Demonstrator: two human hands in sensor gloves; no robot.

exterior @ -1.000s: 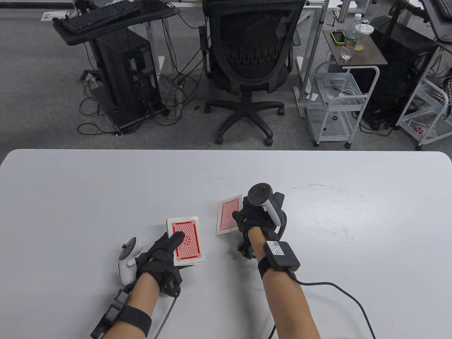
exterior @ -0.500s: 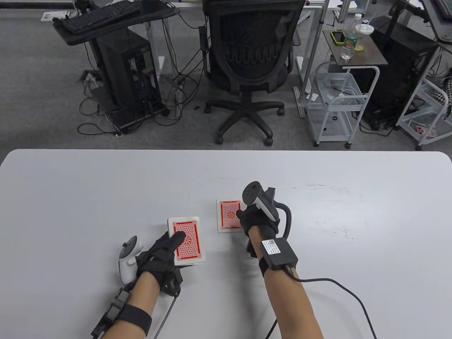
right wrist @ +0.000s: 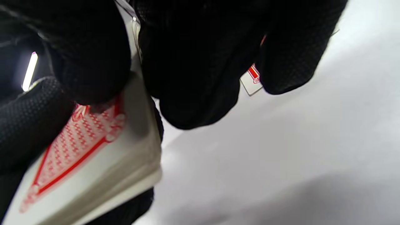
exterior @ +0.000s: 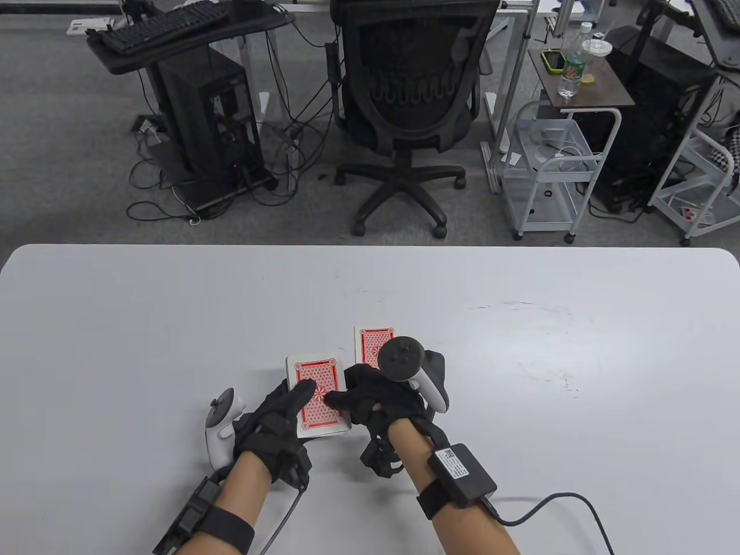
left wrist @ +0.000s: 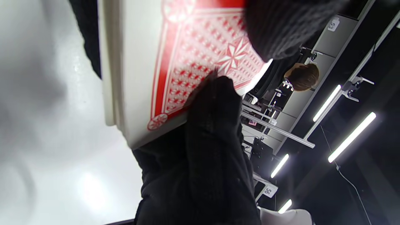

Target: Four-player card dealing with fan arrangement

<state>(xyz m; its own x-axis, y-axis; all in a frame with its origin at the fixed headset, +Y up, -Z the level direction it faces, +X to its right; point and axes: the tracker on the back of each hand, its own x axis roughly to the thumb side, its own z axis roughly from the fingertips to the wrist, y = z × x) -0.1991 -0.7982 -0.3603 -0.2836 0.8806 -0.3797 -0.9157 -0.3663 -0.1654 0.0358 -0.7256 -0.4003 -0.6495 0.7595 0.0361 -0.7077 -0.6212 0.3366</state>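
Note:
My left hand (exterior: 289,407) holds the red-backed deck (exterior: 319,402) just above the white table (exterior: 173,324), thumb on its top. My right hand (exterior: 350,399) is against the deck's right edge, and its fingers (exterior: 334,398) pinch the top card. In the left wrist view the deck (left wrist: 140,62) fills the top, with a right finger (left wrist: 215,103) on it. In the right wrist view my right fingers (right wrist: 187,68) close over the deck (right wrist: 93,162). One dealt card (exterior: 369,346) lies face down on the table just beyond my right hand, partly hidden by its tracker; its corner also shows in the right wrist view (right wrist: 251,79).
A cable (exterior: 555,503) runs from my right wrist across the table's near right part. An office chair (exterior: 413,115) and a white cart (exterior: 555,167) stand on the floor beyond the far edge.
My right hand has let go of the dealt card and moved back left to the deck. My left hand has shifted the deck slightly right.

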